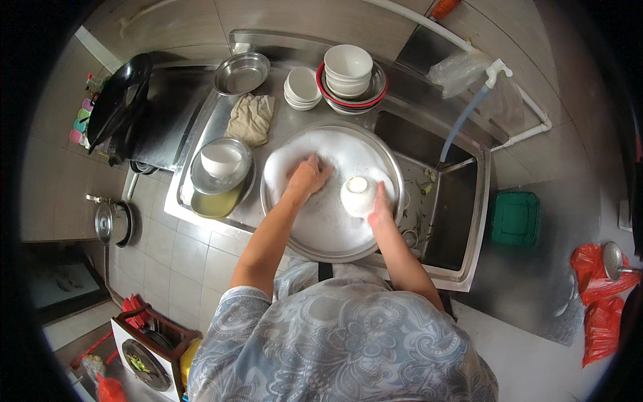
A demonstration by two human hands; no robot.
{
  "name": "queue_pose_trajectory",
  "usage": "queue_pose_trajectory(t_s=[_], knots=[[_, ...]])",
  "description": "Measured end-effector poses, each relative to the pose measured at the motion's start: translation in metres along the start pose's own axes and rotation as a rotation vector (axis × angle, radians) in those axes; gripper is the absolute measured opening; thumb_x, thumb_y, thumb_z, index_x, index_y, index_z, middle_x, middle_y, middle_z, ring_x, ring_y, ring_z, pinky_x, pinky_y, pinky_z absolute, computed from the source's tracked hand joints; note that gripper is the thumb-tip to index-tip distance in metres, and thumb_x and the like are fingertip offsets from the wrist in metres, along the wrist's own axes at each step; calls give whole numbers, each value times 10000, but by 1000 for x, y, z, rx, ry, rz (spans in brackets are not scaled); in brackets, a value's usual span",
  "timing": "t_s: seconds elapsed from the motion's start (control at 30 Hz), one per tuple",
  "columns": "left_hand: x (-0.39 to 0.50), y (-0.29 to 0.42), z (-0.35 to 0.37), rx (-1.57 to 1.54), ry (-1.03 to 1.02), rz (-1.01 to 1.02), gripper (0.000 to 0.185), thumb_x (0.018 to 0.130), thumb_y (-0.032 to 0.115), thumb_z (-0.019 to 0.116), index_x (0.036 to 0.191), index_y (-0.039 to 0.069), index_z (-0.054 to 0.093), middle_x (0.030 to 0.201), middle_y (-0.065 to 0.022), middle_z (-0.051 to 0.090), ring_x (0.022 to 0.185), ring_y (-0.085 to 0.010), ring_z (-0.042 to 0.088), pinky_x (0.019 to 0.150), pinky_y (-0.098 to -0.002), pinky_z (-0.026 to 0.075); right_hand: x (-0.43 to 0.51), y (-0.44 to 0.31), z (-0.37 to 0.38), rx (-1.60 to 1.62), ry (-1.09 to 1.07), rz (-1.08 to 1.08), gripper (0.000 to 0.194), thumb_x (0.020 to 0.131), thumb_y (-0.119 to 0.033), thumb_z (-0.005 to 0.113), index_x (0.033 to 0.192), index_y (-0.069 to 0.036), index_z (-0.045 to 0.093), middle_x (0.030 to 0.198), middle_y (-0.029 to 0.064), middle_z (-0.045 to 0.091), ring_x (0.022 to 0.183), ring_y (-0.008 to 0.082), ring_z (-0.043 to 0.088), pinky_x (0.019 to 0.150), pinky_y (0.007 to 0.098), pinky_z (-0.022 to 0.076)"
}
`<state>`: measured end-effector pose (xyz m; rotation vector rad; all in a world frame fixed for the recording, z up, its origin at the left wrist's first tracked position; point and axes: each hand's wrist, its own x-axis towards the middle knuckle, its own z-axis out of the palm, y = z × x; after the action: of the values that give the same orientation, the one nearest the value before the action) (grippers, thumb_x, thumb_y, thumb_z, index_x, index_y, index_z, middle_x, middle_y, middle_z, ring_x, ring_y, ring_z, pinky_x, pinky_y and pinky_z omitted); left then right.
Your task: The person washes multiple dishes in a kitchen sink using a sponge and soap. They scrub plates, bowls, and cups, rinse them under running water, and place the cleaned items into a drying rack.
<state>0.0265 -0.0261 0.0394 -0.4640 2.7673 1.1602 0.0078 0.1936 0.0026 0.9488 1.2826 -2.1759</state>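
A wide metal basin (397,173) full of white suds (326,140) stands before me, partly over the sink. My right hand (381,208) holds a white bowl (355,200) by its side, tipped so that its foot ring faces up. Foam clings around the bowl's far edge. My left hand (307,177) reaches into the suds at the basin's left-middle. Its fingertips sink into the foam, so whether they grip anything is hidden.
Stacked white bowls (348,63) sit in red-rimmed basins behind, beside smaller bowls (302,85), a beige cloth (250,119) and a metal bowl (242,74). Left are a white bowl (221,160) and a yellow-green dish (216,202). Vegetable scraps (427,188) lie in the sink below a hose (462,120).
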Motion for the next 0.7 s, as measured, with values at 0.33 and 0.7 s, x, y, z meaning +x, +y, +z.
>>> queue_pose_trajectory(t_s=[0.33,0.7], knots=[[-38,66,6,-4,-29,63,295,829,218,595,1048,30,532,915,-239,651,901,-423,614,791,-472,480,9,1,6,-30,1,23,785,744,-421,771,1327,10,469,1340,148,477,1212,264,444,1013,403,360],[-24,31,9,56,316,18,285,907,271,519,1064,35,487,952,-232,623,880,-413,602,769,-488,475,-12,-1,19,-20,159,-158,736,924,-509,503,1427,-5,317,1450,175,351,1313,282,375,1063,403,322]])
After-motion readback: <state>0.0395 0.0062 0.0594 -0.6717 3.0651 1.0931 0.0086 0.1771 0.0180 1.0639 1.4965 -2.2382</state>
